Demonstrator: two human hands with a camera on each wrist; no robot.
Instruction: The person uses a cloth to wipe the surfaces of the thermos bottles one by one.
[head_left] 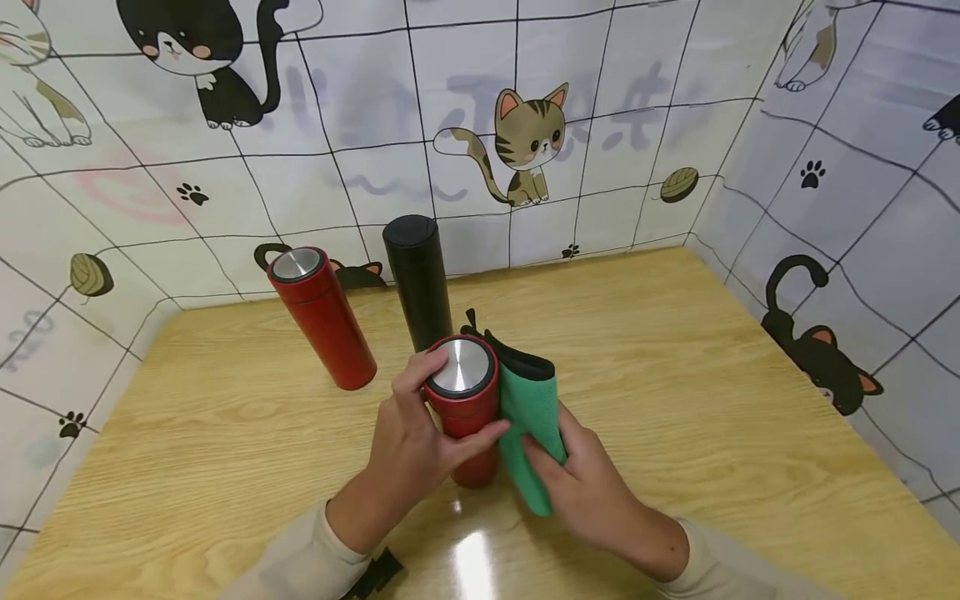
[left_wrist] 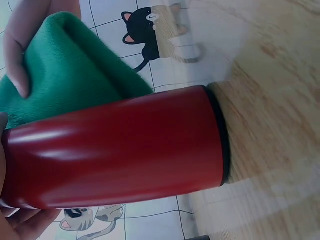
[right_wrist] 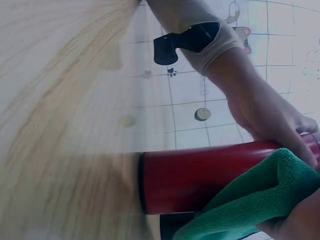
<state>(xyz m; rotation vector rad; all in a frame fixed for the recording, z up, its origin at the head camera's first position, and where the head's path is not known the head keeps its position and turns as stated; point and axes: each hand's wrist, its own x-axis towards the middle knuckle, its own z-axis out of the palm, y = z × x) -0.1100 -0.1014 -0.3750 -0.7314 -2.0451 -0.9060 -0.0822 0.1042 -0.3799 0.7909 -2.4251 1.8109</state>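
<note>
A red thermos bottle (head_left: pixel 463 417) with a silver lid stands upright near the middle of the table. My left hand (head_left: pixel 408 433) grips it near the top, thumb and fingers on opposite sides. A folded green cloth (head_left: pixel 528 417) with a black edge and a small black loop is in my right hand (head_left: pixel 592 483), pinched between thumb and fingers. The cloth lies against the right side of the bottle, as the left wrist view shows with the green cloth (left_wrist: pixel 70 70) touching the red bottle (left_wrist: pixel 125 150). The bottle's base (right_wrist: pixel 170 182) rests on the table in the right wrist view.
Behind my left hand stand a second red thermos bottle (head_left: pixel 322 321) and a black bottle (head_left: pixel 420 283). The wooden table (head_left: pixel 225 450) meets a cat-print wall covering (head_left: pixel 360 167) at the back and sides. A black strap (right_wrist: pixel 192 40) is around the left sleeve.
</note>
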